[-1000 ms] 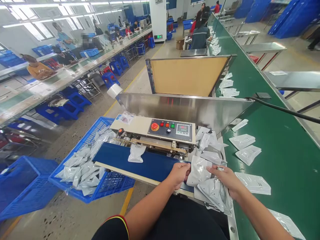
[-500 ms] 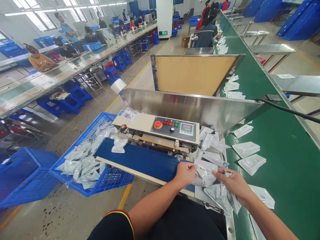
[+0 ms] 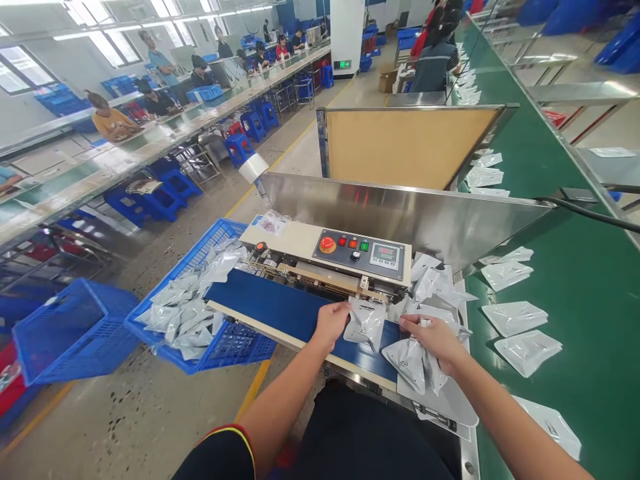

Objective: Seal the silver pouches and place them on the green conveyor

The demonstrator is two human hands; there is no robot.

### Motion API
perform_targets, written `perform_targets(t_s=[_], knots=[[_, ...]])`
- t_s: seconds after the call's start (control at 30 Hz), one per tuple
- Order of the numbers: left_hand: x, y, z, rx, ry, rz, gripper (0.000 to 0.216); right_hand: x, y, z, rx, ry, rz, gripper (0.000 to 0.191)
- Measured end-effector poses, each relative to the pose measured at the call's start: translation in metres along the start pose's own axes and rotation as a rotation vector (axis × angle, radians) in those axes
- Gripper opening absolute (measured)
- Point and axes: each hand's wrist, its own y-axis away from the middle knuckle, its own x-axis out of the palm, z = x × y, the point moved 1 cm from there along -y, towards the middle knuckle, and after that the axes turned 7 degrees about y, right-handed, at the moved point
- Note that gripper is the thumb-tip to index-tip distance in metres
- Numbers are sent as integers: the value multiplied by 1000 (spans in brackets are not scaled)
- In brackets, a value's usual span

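Note:
My left hand (image 3: 331, 322) pinches the left edge of a silver pouch (image 3: 367, 320) lying on the blue belt (image 3: 270, 309) of a sealing machine, its top edge at the sealer slot. My right hand (image 3: 434, 339) is closed on a bunch of silver pouches (image 3: 416, 361) just right of the belt, over a steel tray (image 3: 450, 403). The machine's cream control panel (image 3: 363, 252) with a red button sits behind the belt. More loose pouches (image 3: 434, 283) pile up to the right of the panel.
A blue crate (image 3: 235, 343) holding several sealed pouches sits under the belt's left end; another blue crate (image 3: 75, 330) stands further left. A green conveyor (image 3: 575, 280) with scattered pouches runs along the right. A steel guard (image 3: 400, 213) and wooden panel (image 3: 405, 147) stand behind. Other people work at distant tables.
My left hand moved the pouch left onto the blue belt up to the sealer slot. The earlier pouch on the belt travelled left and is no longer on it. The camera shifted left.

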Motion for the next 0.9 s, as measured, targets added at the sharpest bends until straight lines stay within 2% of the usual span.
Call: perform_targets(t_s=[0.07, 0.1, 0.13, 0.17, 0.27, 0.3, 0.33, 0.43, 0.53, 0.6, 0.7, 0.77, 0.8, 0.9], knots=[[-16, 17, -5, 145, 8, -160, 41, -4, 13, 1, -44, 20, -42, 41], [-18, 28, -6, 205, -1, -182, 43, -4, 19, 2, -73, 14, -53, 43], [-16, 40, -5, 238, -11, -139, 47, -3, 25, 5, -96, -1, -55, 46], [-8, 51, -4, 235, -23, -26, 51, -2, 31, 8, -114, -19, -44, 49], [30, 80, 6, 99, -72, 467, 67, 3, 41, 23, -181, -30, -46, 53], [43, 85, 9, 54, -83, 569, 70, 1, 42, 26, -200, -27, -75, 54], [53, 88, 11, 17, -83, 617, 73, -3, 42, 28, -206, -42, -119, 56], [68, 83, 13, -23, 0, 560, 81, -22, 41, 20, -147, -144, -237, 70], [68, 75, 12, 36, 36, 545, 84, -31, 48, -1, -128, -98, -164, 72], [67, 73, 11, 99, -21, 589, 82, -27, 54, -15, -151, -46, -103, 67], [70, 74, 10, 299, -215, 574, 69, -15, 60, -28, -192, -42, -114, 58], [75, 73, 10, 404, -345, 460, 58, -14, 59, -33, -188, -41, -146, 54], [78, 70, 12, 401, -385, 380, 57, -17, 57, -35, -166, -45, -165, 52], [86, 57, 24, 245, -389, 183, 58, -27, 44, -40, -74, -80, -192, 47]])
